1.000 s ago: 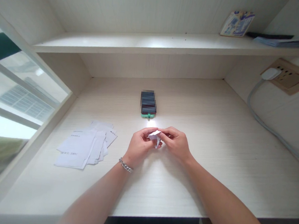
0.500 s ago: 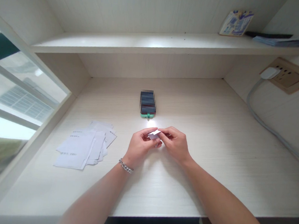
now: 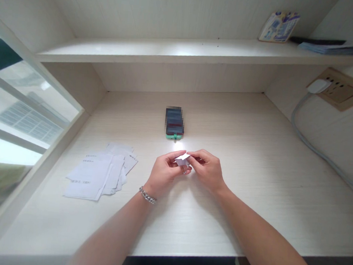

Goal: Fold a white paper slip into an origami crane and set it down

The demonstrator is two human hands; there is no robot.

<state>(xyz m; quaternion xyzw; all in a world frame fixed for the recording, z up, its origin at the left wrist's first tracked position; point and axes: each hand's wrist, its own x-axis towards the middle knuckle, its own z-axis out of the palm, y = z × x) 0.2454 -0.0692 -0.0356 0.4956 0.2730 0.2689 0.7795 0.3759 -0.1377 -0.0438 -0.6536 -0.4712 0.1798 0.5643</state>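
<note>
1. L hand (image 3: 166, 169) & R hand (image 3: 207, 169): fingertips of both pinch folded paper (image 3: 181, 160) betw. them, over desk (image 3: 255, 156); two-sided hold prob. steadies small creases.
2. Paper underside & some fingers: hidden; full fold shape unclear.
3. Dark device (image 3: 175, 122), just beyond hands: face pixelated, type n/c.
4. Loose sheets (image 3: 89, 174), left of L hand: prob. kept aside for working room; print illegible.

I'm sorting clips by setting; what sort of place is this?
Probably a study nook, perhaps at home: a pale desk under a built-in shelf, with a wall socket on the right and loose papers lying on the left.
</note>
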